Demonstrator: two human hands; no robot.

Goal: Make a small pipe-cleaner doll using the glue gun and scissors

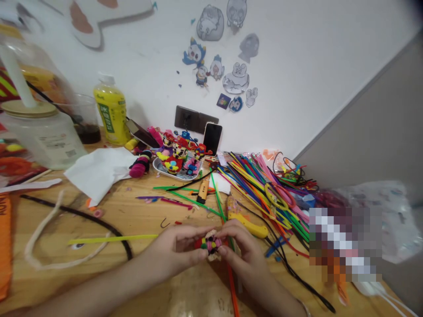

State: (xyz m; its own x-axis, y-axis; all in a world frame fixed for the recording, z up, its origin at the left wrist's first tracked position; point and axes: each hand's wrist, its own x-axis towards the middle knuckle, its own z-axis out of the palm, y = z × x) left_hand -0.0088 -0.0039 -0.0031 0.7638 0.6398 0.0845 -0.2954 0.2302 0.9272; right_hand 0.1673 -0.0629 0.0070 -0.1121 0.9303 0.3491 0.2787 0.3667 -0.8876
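Observation:
A small colourful pipe-cleaner doll [212,245] sits between my two hands, low in the middle of the view. My left hand [180,247] pinches it from the left, thumb in front and fingers behind. From the other side my right hand [243,250] grips the same doll with thumb and fingertips. Pink, yellow, black and beige patches show on it; its ends are partly covered by the fingers. Just beyond my right hand lies a yellow glue gun [249,223]. An orange pipe cleaner [231,281] runs under my right hand toward the table's front.
A dish [176,176] of similar dolls stands by the wall beside an upright phone [212,138]. Many loose pipe cleaners [254,189] spread at right. A yellow bottle [112,110], a jar [42,136], white tissue [101,171] and a box cutter [203,189] are also on the table.

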